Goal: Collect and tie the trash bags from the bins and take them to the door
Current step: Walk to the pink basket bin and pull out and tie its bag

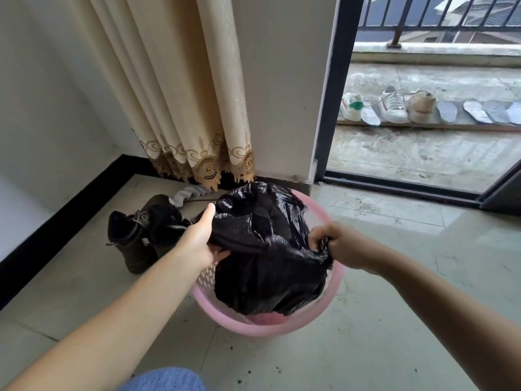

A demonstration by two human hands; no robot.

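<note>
A black trash bag (262, 249) sits in a round pink plastic bin (253, 325) on the tiled floor, its plastic bunched up above the rim. My left hand (201, 238) holds the bag's left edge, thumb on top and fingers underneath the fold. My right hand (338, 245) grips a gathered bunch of the bag's right edge in a fist, just above the bin's right rim. What is inside the bag is hidden.
Dark boots (141, 235) and a grey sock (187, 194) lie left of the bin, under a beige curtain (186, 94). An open sliding door (328, 108) at the right leads to a balcony with sneakers (393, 105) and insoles (476, 110). Dirt specks dot the floor.
</note>
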